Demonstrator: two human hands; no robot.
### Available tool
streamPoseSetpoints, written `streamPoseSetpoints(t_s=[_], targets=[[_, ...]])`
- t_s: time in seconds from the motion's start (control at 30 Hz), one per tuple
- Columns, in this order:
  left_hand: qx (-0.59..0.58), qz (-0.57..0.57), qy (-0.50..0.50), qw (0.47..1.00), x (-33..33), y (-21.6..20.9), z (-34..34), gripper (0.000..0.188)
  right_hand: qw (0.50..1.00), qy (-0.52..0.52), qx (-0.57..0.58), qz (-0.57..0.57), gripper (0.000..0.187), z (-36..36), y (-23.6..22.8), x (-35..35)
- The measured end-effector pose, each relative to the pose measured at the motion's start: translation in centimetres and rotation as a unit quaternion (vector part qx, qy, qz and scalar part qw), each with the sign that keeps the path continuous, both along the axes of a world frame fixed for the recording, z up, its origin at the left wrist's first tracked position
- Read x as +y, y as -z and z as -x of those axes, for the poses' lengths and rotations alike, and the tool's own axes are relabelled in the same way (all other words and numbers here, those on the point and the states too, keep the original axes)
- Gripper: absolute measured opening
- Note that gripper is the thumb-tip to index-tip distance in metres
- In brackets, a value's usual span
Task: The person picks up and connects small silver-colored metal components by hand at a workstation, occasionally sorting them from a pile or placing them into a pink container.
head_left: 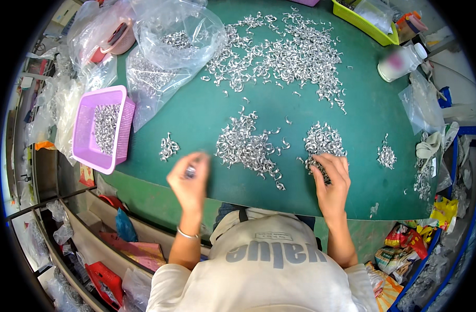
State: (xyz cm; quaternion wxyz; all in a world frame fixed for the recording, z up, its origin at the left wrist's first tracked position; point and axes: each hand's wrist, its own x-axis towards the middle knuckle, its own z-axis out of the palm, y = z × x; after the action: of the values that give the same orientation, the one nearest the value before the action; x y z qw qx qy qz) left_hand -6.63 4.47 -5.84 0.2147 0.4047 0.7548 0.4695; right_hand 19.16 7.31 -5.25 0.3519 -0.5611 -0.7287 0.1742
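My left hand (187,182), a bracelet at its wrist, is closed around a few small curved silver metal parts (190,171) and blurred by motion. It hovers by the table's near edge, between a little heap (169,147) of these parts and the larger middle heap (248,144). My right hand (333,182) rests at the near side of another heap (323,138). Its thumb and fingers curl around some of the metal parts there, partly hiding them. Farther right lies one more little heap (386,156).
Many loose metal parts (305,57) spread over the far side of the green table (175,192). At left stand a purple basket (120,151) with metal parts and a clear plastic bag (144,104). A white bottle (399,65) and a yellow-green basket (362,22) sit far right.
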Motion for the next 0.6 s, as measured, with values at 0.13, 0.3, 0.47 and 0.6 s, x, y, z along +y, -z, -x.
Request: streamPoseSetpoints(t_s=[0.13, 0.3, 0.47, 0.6], targets=[[0.133, -0.038, -0.088, 0.987, 0.5, 3.7, 6.0, 0.007, 0.989, -0.015, -0.150, 0.007, 0.018, 1.4, 1.3, 0.6], [0.113, -0.035, -0.118, 0.986, -0.4, 3.7, 5.6, 0.013, 0.997, -0.028, -0.072, -0.024, 0.013, 2.1, 2.4, 0.3], [-0.114, -0.019, 0.132, 0.984, -1.0, -0.2, -1.5, 0.014, 0.867, -0.010, 0.405, 0.290, 0.010, 3.1, 1.3, -1.2], [-0.549, 0.199, 0.279, 0.762, -1.0, -1.0, -4.4, 0.019, 0.897, -0.113, 0.369, 0.216, 0.013, 4.5, -0.1, -2.1]])
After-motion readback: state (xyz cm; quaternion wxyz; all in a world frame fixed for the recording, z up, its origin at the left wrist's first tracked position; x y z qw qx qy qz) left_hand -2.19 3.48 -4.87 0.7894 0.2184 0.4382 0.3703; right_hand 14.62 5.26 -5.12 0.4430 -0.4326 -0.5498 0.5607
